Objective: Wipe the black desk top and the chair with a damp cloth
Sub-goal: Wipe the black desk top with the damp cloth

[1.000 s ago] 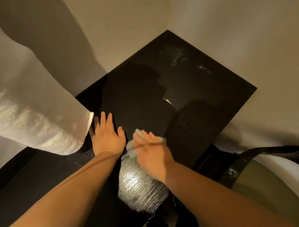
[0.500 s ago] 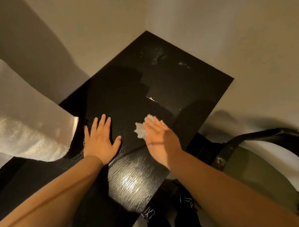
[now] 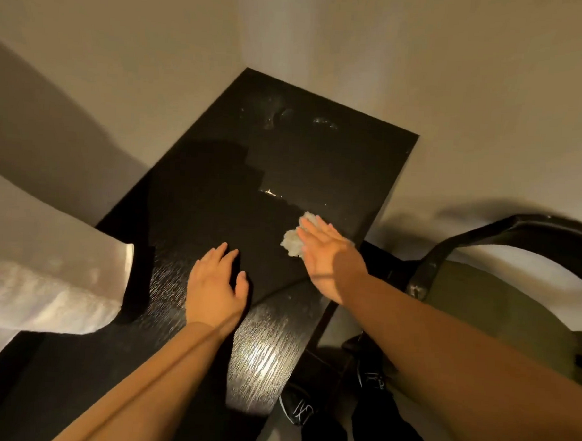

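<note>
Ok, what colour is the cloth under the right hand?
Off-white; the cloth shows best in the head view, pale against the black desk top.

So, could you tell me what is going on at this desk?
A person is wiping the black desk top with a pale cloth, pressed under the flat right hand near the desk's right edge. The left hand rests flat on the desk beside it. The chair stands off to the right, untouched.

Near the bottom edge, black shoes [image 3: 296, 409] with white markings are worn, with black trousers [image 3: 383, 434]; the forearms [image 3: 444, 353] are left bare.
</note>
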A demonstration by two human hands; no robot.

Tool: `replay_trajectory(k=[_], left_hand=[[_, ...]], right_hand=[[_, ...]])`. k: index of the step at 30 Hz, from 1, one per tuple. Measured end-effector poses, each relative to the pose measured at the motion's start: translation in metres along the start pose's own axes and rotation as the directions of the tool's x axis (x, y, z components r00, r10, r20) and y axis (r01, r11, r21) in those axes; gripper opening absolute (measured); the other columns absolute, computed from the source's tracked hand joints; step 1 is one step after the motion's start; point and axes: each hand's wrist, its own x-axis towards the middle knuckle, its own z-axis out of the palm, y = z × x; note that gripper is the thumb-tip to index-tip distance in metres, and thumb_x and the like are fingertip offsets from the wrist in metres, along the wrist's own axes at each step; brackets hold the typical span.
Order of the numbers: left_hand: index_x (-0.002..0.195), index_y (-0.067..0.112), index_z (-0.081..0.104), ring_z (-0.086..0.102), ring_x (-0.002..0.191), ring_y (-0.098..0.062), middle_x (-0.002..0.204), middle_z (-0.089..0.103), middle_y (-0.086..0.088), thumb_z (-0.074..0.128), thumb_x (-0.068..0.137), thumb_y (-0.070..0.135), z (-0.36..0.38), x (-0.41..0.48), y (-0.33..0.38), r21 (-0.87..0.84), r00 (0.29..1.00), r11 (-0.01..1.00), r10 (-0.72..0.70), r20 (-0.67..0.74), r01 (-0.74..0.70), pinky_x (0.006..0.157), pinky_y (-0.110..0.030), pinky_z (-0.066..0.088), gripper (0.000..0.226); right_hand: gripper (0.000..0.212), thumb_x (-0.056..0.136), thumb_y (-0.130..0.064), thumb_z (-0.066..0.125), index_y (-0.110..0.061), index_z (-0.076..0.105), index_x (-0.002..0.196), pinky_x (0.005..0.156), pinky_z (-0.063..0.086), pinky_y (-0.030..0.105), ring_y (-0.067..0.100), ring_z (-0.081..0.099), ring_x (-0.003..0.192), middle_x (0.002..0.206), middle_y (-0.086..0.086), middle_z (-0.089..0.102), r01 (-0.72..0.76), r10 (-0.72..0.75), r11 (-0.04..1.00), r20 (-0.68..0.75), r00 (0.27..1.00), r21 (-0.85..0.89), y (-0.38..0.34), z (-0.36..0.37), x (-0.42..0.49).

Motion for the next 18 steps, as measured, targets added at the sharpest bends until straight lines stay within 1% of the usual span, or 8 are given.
replay_trajectory(k=[3, 6, 8, 9, 10, 11, 13, 18], left_hand=[[0.151, 0.021, 0.054, 0.029, 0.157, -0.026, 0.166, 0.040, -0.003, 0.054, 0.100, 0.033, 0.013, -0.004, 0.030, -0.025, 0.997, 1.000, 0.007, 0.076, -0.005, 0.130, -0.052, 0.016, 0.052], [0.157, 0.026, 0.044, 0.015, 0.162, -0.022, 0.172, 0.027, 0.000, 0.051, 0.103, 0.033, 0.020, -0.007, 0.035, 0.014, 0.996, 1.000, -0.007, 0.088, 0.006, 0.131, -0.049, 0.003, 0.055], [0.158, 0.027, 0.041, 0.013, 0.162, -0.022, 0.173, 0.025, 0.001, 0.047, 0.104, 0.032, 0.021, -0.008, 0.032, 0.021, 0.996, 1.000, 0.001, 0.085, -0.003, 0.132, -0.048, 0.002, 0.055], [0.158, 0.027, 0.041, 0.013, 0.162, -0.022, 0.173, 0.025, 0.001, 0.046, 0.104, 0.031, 0.021, -0.008, 0.031, 0.020, 0.996, 1.000, 0.008, 0.084, -0.009, 0.132, -0.048, 0.002, 0.055], [0.158, 0.027, 0.041, 0.014, 0.162, -0.022, 0.173, 0.025, 0.001, 0.046, 0.104, 0.031, 0.022, -0.009, 0.031, 0.018, 0.997, 1.000, 0.012, 0.080, -0.014, 0.132, -0.048, 0.003, 0.055], [0.158, 0.027, 0.041, 0.015, 0.162, -0.022, 0.173, 0.025, 0.001, 0.045, 0.104, 0.031, 0.022, -0.009, 0.031, 0.018, 0.997, 1.000, 0.014, 0.075, -0.015, 0.132, -0.048, 0.004, 0.054], [0.158, 0.027, 0.041, 0.015, 0.162, -0.022, 0.173, 0.025, 0.001, 0.045, 0.104, 0.032, 0.022, -0.010, 0.032, 0.036, 0.997, 0.999, 0.014, 0.070, -0.017, 0.132, -0.050, 0.005, 0.054], [0.157, 0.027, 0.041, 0.013, 0.162, -0.023, 0.173, 0.024, 0.002, 0.047, 0.103, 0.035, 0.022, -0.009, 0.036, 0.048, 0.997, 0.999, -0.007, 0.072, 0.004, 0.132, -0.051, 0.005, 0.055]], right_hand=[[0.047, 0.096, -0.030, 0.048, -0.016, 0.062, 0.138, 0.121, 0.034, 0.050, 0.026, 0.042, 0.145, 0.151, 0.004, 0.052, 0.224, -0.224, 0.975, 0.016, 0.975, 0.003, -0.042, 0.022, -0.059], [0.056, 0.101, -0.036, 0.040, -0.017, 0.046, 0.153, 0.127, 0.019, 0.045, 0.026, 0.025, 0.155, 0.165, 0.005, 0.035, 0.314, -0.310, 0.940, 0.049, 0.949, -0.135, -0.041, 0.038, -0.081], [0.051, 0.106, -0.034, 0.036, -0.018, 0.045, 0.153, 0.125, 0.020, 0.046, 0.025, 0.031, 0.152, 0.163, 0.006, 0.039, 0.135, -0.145, 0.988, -0.150, 0.978, -0.073, -0.022, 0.027, -0.064], [0.048, 0.108, -0.034, 0.034, -0.020, 0.046, 0.153, 0.124, 0.024, 0.047, 0.025, 0.038, 0.149, 0.160, 0.006, 0.044, -0.014, 0.029, 0.994, -0.139, 0.990, 0.111, -0.006, 0.022, -0.055], [0.049, 0.108, -0.034, 0.031, -0.020, 0.044, 0.154, 0.122, 0.027, 0.048, 0.026, 0.039, 0.148, 0.160, 0.007, 0.043, -0.118, 0.131, 0.989, -0.148, 0.980, 0.094, 0.010, 0.017, -0.043], [0.054, 0.107, -0.035, 0.028, -0.017, 0.041, 0.156, 0.122, 0.028, 0.051, 0.030, 0.034, 0.151, 0.163, 0.008, 0.038, -0.054, 0.053, 0.998, -0.044, 0.998, -0.044, 0.024, 0.006, -0.031], [0.060, 0.104, -0.036, 0.027, -0.009, 0.039, 0.156, 0.121, 0.028, 0.057, 0.039, 0.026, 0.153, 0.166, 0.013, 0.030, -0.063, 0.056, 0.990, -0.058, 0.997, -0.126, 0.051, -0.012, -0.005], [0.050, 0.103, -0.027, 0.039, -0.005, 0.054, 0.145, 0.120, 0.032, 0.055, 0.038, 0.039, 0.147, 0.155, 0.017, 0.047, -0.091, 0.098, 0.995, -0.151, 0.984, 0.050, 0.031, -0.010, -0.014]])
